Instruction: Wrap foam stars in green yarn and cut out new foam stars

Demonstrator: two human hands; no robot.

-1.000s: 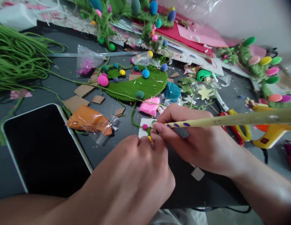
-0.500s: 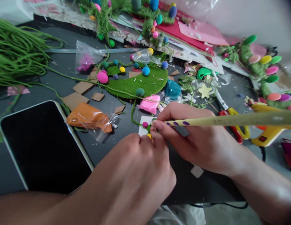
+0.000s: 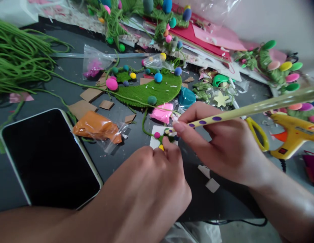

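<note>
My right hand (image 3: 215, 145) is closed around a long pale yellow stick (image 3: 238, 111) with purple dots, holding it like a pen. The stick's tip meets a small dark green ball beside a small green yarn piece (image 3: 162, 137). That piece lies on a white card (image 3: 155, 130) and has a pink ball (image 3: 157, 135), a yellow ball (image 3: 161, 147) and a blue one around it. My left hand (image 3: 154, 182) is curled at the card's near edge, its fingers pressed together against the yarn piece. Most of its fingertips are hidden.
A phone (image 3: 50, 158) lies at left, with a bag of orange clay (image 3: 96, 126) beside it. Behind are a green yarn leaf shape (image 3: 147, 89), pink clay (image 3: 162, 113) and a yarn bundle (image 3: 17, 57). A yellow glue gun (image 3: 286, 135) and scissors (image 3: 258, 135) are at right.
My right hand has shifted slightly right and drawn back from the left fingers. The stick's far end has risen, and more of its dotted tip shows. My left hand has barely moved.
</note>
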